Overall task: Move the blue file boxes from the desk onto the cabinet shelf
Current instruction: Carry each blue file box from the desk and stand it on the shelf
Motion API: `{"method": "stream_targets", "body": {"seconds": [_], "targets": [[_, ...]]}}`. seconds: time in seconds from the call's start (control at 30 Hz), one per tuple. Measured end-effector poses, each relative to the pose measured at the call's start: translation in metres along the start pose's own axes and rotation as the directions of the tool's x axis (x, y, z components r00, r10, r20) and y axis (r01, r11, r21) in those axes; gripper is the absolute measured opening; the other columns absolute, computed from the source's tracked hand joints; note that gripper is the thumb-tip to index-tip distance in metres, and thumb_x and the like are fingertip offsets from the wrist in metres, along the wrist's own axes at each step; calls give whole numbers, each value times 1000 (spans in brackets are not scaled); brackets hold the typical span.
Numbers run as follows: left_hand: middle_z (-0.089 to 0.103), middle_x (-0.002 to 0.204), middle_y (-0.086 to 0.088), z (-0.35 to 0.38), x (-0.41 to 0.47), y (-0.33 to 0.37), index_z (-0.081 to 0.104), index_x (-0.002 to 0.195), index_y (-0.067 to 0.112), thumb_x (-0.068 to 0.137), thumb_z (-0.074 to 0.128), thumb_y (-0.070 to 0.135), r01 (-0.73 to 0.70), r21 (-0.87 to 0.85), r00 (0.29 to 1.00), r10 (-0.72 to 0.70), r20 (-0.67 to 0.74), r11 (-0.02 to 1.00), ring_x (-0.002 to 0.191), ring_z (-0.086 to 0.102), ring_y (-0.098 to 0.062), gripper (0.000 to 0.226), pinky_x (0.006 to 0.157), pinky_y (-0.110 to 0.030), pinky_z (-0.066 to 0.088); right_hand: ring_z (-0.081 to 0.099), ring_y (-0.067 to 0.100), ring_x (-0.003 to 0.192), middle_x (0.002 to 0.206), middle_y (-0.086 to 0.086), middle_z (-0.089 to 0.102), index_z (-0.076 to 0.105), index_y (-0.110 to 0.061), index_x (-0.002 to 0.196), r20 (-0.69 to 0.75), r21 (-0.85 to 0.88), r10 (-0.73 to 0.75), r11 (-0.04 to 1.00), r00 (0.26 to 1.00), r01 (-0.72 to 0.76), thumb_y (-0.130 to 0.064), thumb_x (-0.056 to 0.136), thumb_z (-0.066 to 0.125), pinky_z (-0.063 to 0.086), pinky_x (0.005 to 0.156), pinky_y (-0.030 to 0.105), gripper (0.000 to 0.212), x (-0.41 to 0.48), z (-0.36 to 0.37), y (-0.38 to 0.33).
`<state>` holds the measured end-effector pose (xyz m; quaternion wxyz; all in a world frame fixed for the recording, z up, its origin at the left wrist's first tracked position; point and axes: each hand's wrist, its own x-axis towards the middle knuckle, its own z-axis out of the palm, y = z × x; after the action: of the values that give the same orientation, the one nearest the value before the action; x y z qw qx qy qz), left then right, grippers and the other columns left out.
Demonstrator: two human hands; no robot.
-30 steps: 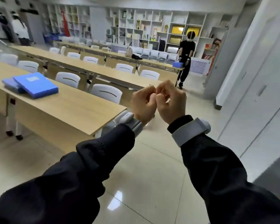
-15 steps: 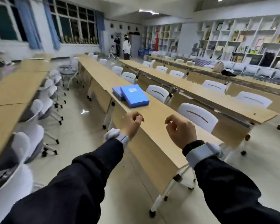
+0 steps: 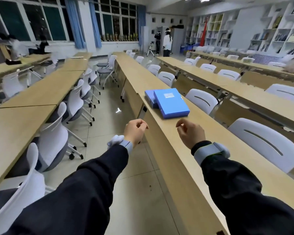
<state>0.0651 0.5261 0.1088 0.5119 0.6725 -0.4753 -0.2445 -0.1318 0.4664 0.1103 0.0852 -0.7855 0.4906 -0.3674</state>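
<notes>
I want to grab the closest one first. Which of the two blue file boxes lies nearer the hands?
The upper blue file box, the one with the white label; it partly covers the other box, which lies farther along the desk.

2 blue file boxes point(image 3: 171, 103) lie flat on the desk point(image 3: 185, 150), the upper overlapping the lower.

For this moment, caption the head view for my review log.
Both empty hands, left hand and right hand, approach two blue file boxes on the desk.
</notes>
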Motion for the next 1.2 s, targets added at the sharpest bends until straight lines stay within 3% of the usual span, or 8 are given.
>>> {"method": "stream_targets", "body": {"seconds": [0.07, 0.17, 0.47, 0.73, 0.9, 1.07, 1.2], "targets": [[48, 52, 4, 15, 44, 3, 61, 59, 24, 83, 46, 11, 26, 38, 1000, -26, -5, 999, 48, 39, -13, 31, 41, -17, 33, 56, 35, 69, 64, 4, 56, 60, -20, 84, 41, -9, 17, 1000, 999, -17, -17, 82, 51, 40, 61, 32, 10, 40, 14, 23], [57, 63, 2, 31, 101, 5, 63, 61, 22, 84, 48, 12, 55, 70, 998, -53, -32, 996, 57, 44, -14, 29, 55, -23, 35, 56, 34, 71, 71, 9, 63, 59, -22, 84, 74, -2, 43, 999, 996, -43, -19, 82, 50, 36, 59, 30, 10, 89, 33, 53], [48, 52, 1, 78, 226, -35, 64, 64, 15, 84, 49, 8, 228, 32, 973, -227, -52, 973, 56, 43, -16, 26, 60, -25, 35, 56, 30, 73, 68, -1, 56, 59, -22, 85, 197, -57, 194, 981, 961, -186, -18, 81, 48, 37, 61, 30, 13, 184, 83, 132], [51, 56, -4, 144, 368, -83, 64, 68, 15, 87, 48, 12, 272, 40, 952, -275, 135, 962, 48, 42, -17, 26, 48, -23, 33, 57, 31, 79, 82, 6, 65, 59, -20, 89, 200, -140, 298, 951, 933, -274, -20, 83, 46, 46, 69, 35, 14, 286, 155, 190], [52, 64, -6, 177, 471, -119, 60, 74, 15, 89, 49, 14, 358, 37, 888, -353, 295, 933, 52, 42, -18, 19, 47, -22, 34, 54, 25, 75, 77, -4, 57, 54, -22, 98, 200, -133, 411, 911, 890, -391, -20, 84, 44, 40, 66, 31, 17, 364, 205, 220], [56, 71, -4, 196, 546, -143, 60, 81, 15, 90, 50, 16, 389, 69, 868, -391, 307, 919, 57, 49, -17, 14, 47, -24, 36, 52, 21, 89, 102, -1, 56, 50, -20, 109, 208, -62, 499, 865, 841, -498, -20, 85, 47, 44, 76, 33, 25, 416, 239, 245], [59, 86, -5, 217, 590, -173, 60, 93, 13, 90, 51, 19, 438, 104, 837, -448, 314, 893, 64, 53, -16, 10, 52, -25, 41, 51, 24, 105, 119, 3, 53, 49, -16, 115, 258, -175, 566, 824, 783, -538, -21, 87, 47, 45, 83, 37, 29, 450, 267, 274]]}}
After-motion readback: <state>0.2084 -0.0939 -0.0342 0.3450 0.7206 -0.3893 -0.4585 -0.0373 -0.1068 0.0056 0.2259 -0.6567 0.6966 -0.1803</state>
